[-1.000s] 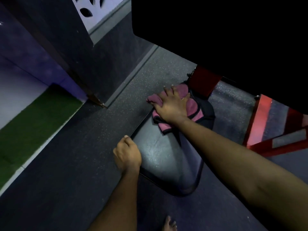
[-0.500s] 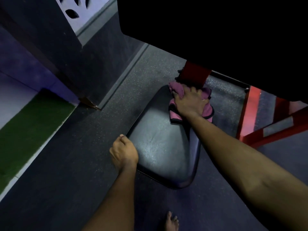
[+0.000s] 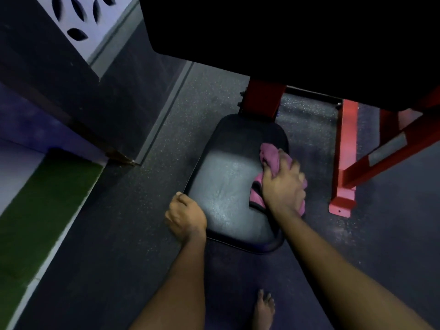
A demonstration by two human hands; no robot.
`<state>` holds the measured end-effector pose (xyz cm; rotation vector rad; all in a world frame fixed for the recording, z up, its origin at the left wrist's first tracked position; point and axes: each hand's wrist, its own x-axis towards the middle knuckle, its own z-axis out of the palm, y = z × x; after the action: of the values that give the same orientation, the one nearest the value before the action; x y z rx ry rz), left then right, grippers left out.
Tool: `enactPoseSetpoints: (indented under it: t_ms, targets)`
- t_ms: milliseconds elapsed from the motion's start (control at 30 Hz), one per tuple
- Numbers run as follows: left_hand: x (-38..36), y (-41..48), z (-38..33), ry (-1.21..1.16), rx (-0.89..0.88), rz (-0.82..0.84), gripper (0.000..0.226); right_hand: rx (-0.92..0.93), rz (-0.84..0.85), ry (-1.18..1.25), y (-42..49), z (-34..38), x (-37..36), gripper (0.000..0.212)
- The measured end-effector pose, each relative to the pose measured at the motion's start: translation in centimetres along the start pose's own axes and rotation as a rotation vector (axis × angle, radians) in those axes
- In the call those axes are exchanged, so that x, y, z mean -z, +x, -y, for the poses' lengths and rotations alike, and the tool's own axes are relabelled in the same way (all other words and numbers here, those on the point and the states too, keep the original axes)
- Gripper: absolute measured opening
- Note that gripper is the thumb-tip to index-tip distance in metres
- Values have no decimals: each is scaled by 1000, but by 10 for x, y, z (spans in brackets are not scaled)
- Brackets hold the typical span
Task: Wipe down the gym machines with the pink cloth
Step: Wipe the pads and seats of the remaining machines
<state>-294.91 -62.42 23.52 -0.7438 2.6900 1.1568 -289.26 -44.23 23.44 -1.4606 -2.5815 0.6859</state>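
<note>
Black seat pad (image 3: 228,186), right hand (image 3: 283,186) clutching pink cloth (image 3: 270,158) under palm, left hand (image 3: 185,216) gripping its edge

Dim throughout, cool bluish cast. Brightest at the pale wall panel (image 3: 69,22) top left. Soft glare patch across the middle of the seat pad (image 3: 228,186). Crushed to flat black at upper right, no detail. Motion-smeared at the right hand (image 3: 283,186) and pink cloth (image 3: 270,158), fingers hard to separate. Slightly sharper at the left hand (image 3: 185,215). Grainy and soft over the speckled floor (image 3: 119,234); bent lines toward the edges, wide-angle.
</note>
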Motion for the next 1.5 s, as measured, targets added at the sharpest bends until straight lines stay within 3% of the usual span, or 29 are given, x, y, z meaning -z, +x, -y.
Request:
enactPoseSetpoints:
  t_ms: [200, 367, 533, 767, 1000, 1100, 1267, 1333, 1500]
  targets:
    - [8, 0, -1, 4, -62, 72, 47, 1, -3, -220, -83, -3, -12, 62]
    - [14, 10, 0, 53, -67, 196, 46, 9, -29, -248, -118, -5, -17, 66]
    - [8, 32, -8, 98, -29, 260, 43, -83, -31, -264, -61, 14, -22, 64]
    - [-1, 38, 5, 66, -90, 282, 40, -74, -28, -232, 74, 46, -30, 61]
    - [-7, 46, 12, 42, -110, 298, 42, 143, 24, -298, 106, 79, -37, 56]
    - [-4, 45, 10, 17, -108, 327, 45, 318, 84, -301, 97, 82, -37, 57]
    - [6, 62, 18, -168, -65, 516, 41, 566, 93, -306, 55, 90, -45, 58]
    - [13, 77, 26, -161, -68, 551, 32, 611, 104, -315, 35, 93, -47, 58]
    - [48, 84, 25, -172, -71, 498, 33, 647, 128, -254, -35, 96, -56, 55]
